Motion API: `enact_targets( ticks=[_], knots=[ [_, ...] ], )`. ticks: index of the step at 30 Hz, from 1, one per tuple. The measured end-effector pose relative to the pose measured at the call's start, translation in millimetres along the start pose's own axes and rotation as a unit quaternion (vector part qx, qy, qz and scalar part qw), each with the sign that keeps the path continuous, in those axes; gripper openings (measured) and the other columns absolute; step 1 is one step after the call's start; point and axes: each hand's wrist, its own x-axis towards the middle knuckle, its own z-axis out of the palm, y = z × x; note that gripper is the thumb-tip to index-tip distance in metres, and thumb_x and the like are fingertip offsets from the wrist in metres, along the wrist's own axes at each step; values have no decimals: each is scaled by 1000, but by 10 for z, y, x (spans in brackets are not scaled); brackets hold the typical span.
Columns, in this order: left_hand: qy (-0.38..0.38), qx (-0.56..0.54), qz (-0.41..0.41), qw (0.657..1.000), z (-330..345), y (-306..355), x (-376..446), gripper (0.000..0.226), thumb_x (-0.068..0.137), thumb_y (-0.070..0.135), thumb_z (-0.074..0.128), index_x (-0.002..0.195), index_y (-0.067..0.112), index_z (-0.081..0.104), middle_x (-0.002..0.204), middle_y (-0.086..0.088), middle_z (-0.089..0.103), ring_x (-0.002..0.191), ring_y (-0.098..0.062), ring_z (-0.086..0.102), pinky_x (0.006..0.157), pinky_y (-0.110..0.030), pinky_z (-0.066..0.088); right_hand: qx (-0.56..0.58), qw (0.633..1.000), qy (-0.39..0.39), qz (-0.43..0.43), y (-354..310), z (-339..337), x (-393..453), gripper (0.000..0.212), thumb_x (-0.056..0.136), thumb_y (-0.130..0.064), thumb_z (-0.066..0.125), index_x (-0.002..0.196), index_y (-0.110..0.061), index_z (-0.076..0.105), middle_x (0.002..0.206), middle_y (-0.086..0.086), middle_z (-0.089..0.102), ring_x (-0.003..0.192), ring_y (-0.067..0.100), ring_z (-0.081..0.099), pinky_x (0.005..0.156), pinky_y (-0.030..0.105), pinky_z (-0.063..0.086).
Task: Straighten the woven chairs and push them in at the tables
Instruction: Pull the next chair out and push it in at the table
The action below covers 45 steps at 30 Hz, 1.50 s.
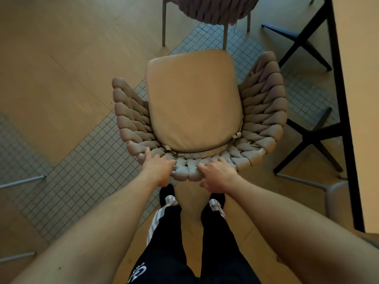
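Our left hand and right hand grip woven chair backrest top; tan seat cushion beyond, table right.

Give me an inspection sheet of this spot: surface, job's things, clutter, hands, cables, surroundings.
Surface: wood floor crossed by a band of small grey tiles.
Job's things: woven chair with tan cushion, its seat facing away from the person; second woven chair beyond it; table at right.
Clutter: nothing seen.
Hands: left hand and right hand both rest on the near chair's back rim.
Cables: nothing seen.
Surroundings: black table legs; grey chair legs at left edge.
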Motion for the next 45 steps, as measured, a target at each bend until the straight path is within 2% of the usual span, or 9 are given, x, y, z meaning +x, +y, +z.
enact_targets(
  ticks=[5,9,16,23,29,35,39,42,45],
  knots=[
    [10,-92,48,995,-106,550,91,52,85,35,65,133,31,46,127,-3,58,119,-29,55,103,-53,38,-81,997,-14,-8,593,34,-209,63,93,-58,59,142,-24,39,136,2,60,127,27,53,107,45,36],
    [28,-153,50,987,-224,1009,173,58,85,26,66,138,26,43,130,-7,57,120,-32,56,93,-46,47,-120,992,-34,25,1003,-2,-311,68,90,-68,56,142,-25,40,136,2,60,128,27,53,109,47,36],
    [70,-151,60,984,-282,1165,199,47,93,6,51,134,28,43,122,-10,57,113,-37,57,88,-49,49,-121,991,-39,33,1161,12,-333,74,87,-78,49,137,-24,44,127,3,62,115,28,59,97,39,45],
    [94,-94,98,986,-245,937,121,50,94,10,51,137,34,40,124,-4,58,110,-30,59,75,-42,37,-94,994,-29,51,948,64,-352,70,90,-75,48,135,-22,43,128,6,61,117,32,56,99,42,40],
    [94,-56,112,988,-151,600,28,48,97,18,51,138,38,39,122,-2,59,111,-29,58,73,-39,38,-9,995,-25,101,481,103,-312,69,91,-71,53,135,-18,44,131,9,60,121,34,54,102,45,39],
    [64,11,107,992,-136,100,-48,45,92,12,52,129,36,43,116,-1,61,104,-26,61,75,-40,46,67,988,-2,141,-106,99,-104,71,89,-71,56,131,-14,49,129,14,62,119,37,57,96,46,43],
    [74,54,87,992,-94,-203,-6,55,94,14,55,139,42,41,126,3,61,113,-25,60,90,-42,45,105,983,15,153,-393,66,77,72,89,-70,57,131,-12,49,129,13,61,117,35,59,94,46,44],
    [79,65,65,993,-61,-277,28,52,95,15,52,139,41,42,128,2,61,118,-26,55,99,-44,40,111,983,30,144,-439,40,119,66,91,-69,55,128,-14,50,127,12,63,115,34,60,93,45,44],
    [78,72,38,994,-38,-214,17,45,94,14,53,133,35,46,124,0,62,116,-28,55,98,-45,39,103,988,34,113,-340,49,60,59,93,-66,54,127,-17,50,126,10,64,116,33,60,94,43,41]
  ],
)
